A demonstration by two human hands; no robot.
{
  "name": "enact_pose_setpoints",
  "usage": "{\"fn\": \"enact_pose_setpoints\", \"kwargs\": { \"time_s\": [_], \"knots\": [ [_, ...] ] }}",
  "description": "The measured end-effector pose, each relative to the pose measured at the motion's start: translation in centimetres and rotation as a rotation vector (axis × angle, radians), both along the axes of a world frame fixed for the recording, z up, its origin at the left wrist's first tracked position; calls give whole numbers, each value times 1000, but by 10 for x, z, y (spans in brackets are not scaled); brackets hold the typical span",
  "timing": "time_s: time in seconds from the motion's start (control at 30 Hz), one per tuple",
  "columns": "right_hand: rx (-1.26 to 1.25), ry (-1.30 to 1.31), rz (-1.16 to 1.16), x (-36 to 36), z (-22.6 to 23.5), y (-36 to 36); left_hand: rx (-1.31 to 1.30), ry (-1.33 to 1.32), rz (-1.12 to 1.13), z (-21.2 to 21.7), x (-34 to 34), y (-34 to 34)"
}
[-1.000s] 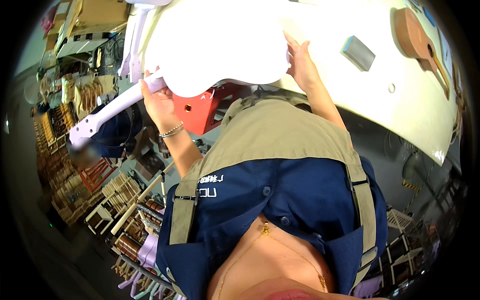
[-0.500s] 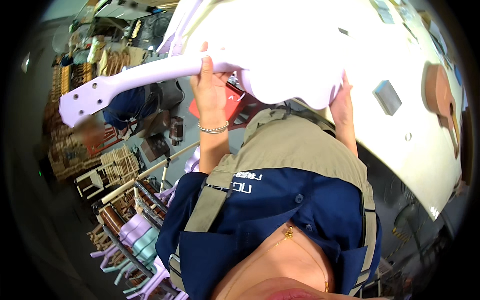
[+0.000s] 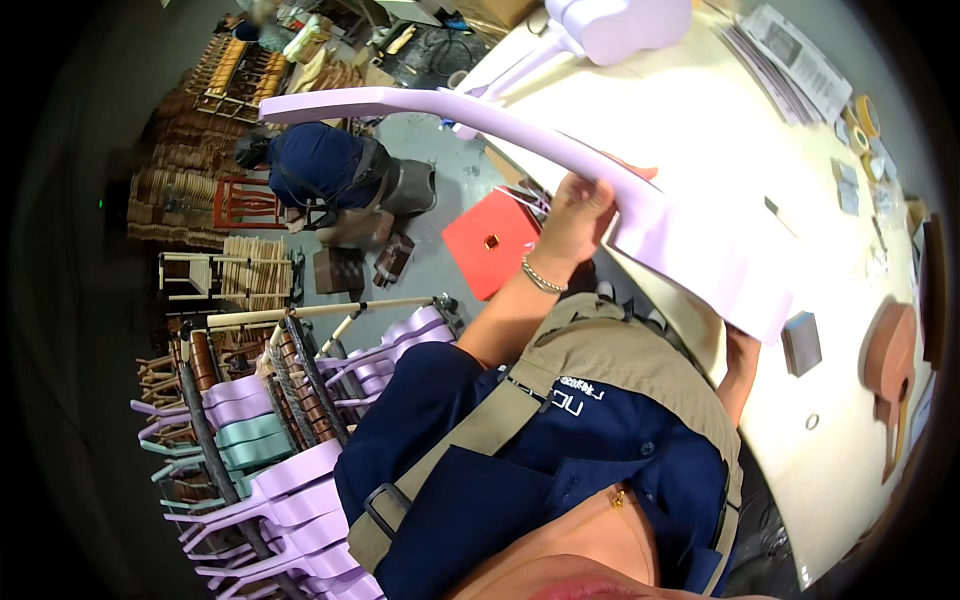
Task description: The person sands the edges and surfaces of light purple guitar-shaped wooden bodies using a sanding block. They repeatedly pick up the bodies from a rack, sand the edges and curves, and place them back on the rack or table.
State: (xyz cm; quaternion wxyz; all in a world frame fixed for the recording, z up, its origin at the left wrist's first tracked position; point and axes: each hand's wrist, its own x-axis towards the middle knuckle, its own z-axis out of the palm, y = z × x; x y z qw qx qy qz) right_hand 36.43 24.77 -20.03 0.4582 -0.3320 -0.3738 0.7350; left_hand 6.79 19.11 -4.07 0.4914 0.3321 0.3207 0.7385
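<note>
I hold a lilac ukulele [image 3: 690, 255] with both hands over the near edge of the white table, its side toward me. My left hand [image 3: 577, 222] is closed around the neck close to where it joins the body. From there the neck stretches to the left, with the headstock edge-on. My right hand [image 3: 741, 352] grips the lower end of the body from beneath; most of its fingers are hidden behind the wood. A grey sanding block [image 3: 802, 342] lies on the table just right of that hand.
Another lilac ukulele [image 3: 630, 28] rests at the table's far side. Newspapers [image 3: 790, 65], tape rolls [image 3: 866, 117] and a brown ukulele [image 3: 888, 350] lie on the right. A red stool [image 3: 490, 242] stands left, beyond it a seated person [image 3: 325, 165]. A rack of ukuleles [image 3: 300, 485] is at lower left.
The ukulele has been rolled from its broad face to its side, its body end now lower and farther right. Both hands keep their hold. My view has turned, bringing the stool and rack more into sight.
</note>
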Motion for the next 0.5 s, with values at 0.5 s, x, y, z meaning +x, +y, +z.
{"fn": "enact_pose_setpoints", "kwargs": {
  "time_s": [0.5],
  "knots": [
    [-249, 160, -168, -7, 36, 4, -145, 339, 158, 37, 11, 1]
  ]
}}
